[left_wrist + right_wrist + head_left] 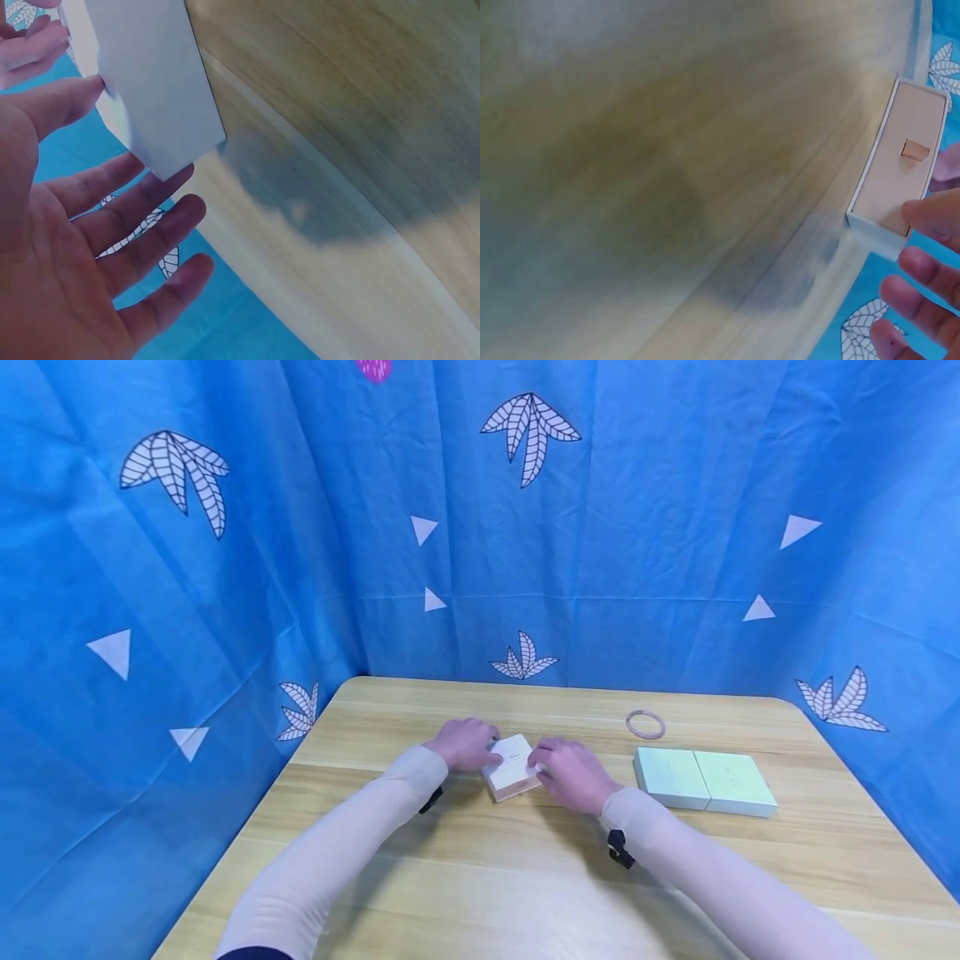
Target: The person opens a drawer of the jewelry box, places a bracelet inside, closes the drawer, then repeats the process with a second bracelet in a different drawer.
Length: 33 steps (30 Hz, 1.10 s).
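Observation:
A small white box (pixel 513 764) sits on the wooden table between both hands. Its front, seen in the right wrist view, is a pale pink drawer face (pixel 900 154) with a small tan pull tab (pixel 915 150). From the left side, my left hand (pixel 465 745) pinches the box, thumb on one face and index and middle fingertips behind it; the ring and little fingers extend free. My right hand (pixel 573 777) holds the opposite end, its thumb (pixel 922 214) against the drawer face's edge. The drawer looks flush with its sleeve.
Two pale green boxes (pixel 671 777) (pixel 735 781) lie side by side to the right of my right hand. Behind them is a thin pinkish ring (pixel 645 724). A blue patterned curtain (pixel 637 527) hangs along the table's back and sides.

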Each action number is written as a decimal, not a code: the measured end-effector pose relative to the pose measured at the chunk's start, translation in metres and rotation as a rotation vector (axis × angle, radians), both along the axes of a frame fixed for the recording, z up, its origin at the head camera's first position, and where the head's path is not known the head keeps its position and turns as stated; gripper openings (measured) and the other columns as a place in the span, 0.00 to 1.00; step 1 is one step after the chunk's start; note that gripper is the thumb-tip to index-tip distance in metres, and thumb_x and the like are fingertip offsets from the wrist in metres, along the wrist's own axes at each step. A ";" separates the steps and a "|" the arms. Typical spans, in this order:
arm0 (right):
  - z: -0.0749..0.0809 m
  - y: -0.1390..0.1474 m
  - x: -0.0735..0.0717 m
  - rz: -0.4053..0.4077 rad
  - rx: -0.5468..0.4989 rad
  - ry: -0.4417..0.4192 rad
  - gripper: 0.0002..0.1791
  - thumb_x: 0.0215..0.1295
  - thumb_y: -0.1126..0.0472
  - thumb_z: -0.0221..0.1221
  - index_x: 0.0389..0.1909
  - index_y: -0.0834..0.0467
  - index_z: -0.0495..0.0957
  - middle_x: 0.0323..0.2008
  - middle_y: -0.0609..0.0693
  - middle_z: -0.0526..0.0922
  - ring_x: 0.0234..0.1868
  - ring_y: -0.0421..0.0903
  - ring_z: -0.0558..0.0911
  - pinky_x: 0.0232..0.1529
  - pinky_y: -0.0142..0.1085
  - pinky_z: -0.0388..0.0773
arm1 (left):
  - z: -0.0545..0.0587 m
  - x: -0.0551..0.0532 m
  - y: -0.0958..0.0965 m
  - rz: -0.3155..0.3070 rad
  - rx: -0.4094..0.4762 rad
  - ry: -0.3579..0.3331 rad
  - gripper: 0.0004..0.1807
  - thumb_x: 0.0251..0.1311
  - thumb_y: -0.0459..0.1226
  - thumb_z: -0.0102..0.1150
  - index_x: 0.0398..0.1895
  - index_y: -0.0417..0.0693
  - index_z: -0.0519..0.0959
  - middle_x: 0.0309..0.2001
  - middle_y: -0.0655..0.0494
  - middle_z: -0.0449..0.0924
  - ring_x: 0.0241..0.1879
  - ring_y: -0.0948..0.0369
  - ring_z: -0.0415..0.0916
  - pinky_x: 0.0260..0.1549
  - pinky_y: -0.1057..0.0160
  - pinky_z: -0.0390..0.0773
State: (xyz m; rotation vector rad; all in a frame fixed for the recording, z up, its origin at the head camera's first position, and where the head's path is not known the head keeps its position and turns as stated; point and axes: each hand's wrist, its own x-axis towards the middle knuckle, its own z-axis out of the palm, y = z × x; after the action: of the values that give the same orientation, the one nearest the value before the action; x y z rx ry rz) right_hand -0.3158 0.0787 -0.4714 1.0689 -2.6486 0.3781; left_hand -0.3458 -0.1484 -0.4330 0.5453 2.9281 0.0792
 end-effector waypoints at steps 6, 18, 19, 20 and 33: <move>0.005 -0.002 -0.006 -0.014 -0.009 -0.032 0.09 0.61 0.64 0.67 0.42 0.53 0.88 0.48 0.51 0.86 0.51 0.51 0.82 0.53 0.47 0.81 | 0.001 0.006 -0.002 0.005 -0.013 0.002 0.26 0.63 0.50 0.62 0.63 0.52 0.79 0.58 0.55 0.82 0.52 0.57 0.79 0.53 0.53 0.77; 0.014 -0.012 -0.002 -0.075 0.112 -0.118 0.22 0.59 0.34 0.64 0.34 0.49 0.86 0.56 0.53 0.83 0.57 0.53 0.78 0.54 0.55 0.77 | 0.000 0.013 -0.005 -0.021 0.001 0.042 0.25 0.61 0.48 0.63 0.61 0.51 0.79 0.51 0.56 0.85 0.38 0.61 0.77 0.37 0.60 0.76; 0.014 -0.013 -0.001 -0.080 0.125 -0.120 0.23 0.58 0.32 0.64 0.33 0.48 0.85 0.57 0.53 0.83 0.58 0.53 0.78 0.54 0.56 0.77 | 0.000 0.013 -0.005 -0.021 0.000 0.046 0.25 0.61 0.48 0.63 0.61 0.51 0.79 0.49 0.56 0.85 0.37 0.60 0.76 0.36 0.60 0.75; 0.014 -0.013 -0.001 -0.086 0.136 -0.121 0.23 0.56 0.31 0.64 0.31 0.47 0.84 0.58 0.53 0.82 0.58 0.53 0.77 0.54 0.56 0.76 | 0.000 0.014 -0.005 -0.021 -0.002 0.050 0.25 0.61 0.48 0.63 0.60 0.51 0.80 0.48 0.56 0.85 0.36 0.60 0.76 0.35 0.60 0.74; 0.017 -0.015 -0.002 -0.121 0.183 -0.176 0.37 0.52 0.30 0.67 0.57 0.48 0.83 0.63 0.52 0.79 0.60 0.54 0.75 0.57 0.60 0.72 | -0.001 0.016 -0.005 -0.012 0.015 0.043 0.24 0.63 0.48 0.63 0.59 0.48 0.80 0.52 0.54 0.85 0.40 0.59 0.78 0.42 0.55 0.78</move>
State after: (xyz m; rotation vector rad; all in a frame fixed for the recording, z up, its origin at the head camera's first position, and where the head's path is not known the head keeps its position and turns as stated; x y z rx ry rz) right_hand -0.3182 0.0641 -0.4546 0.9594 -2.9351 0.2163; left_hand -0.3293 -0.1532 -0.4335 0.5741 2.9679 0.0887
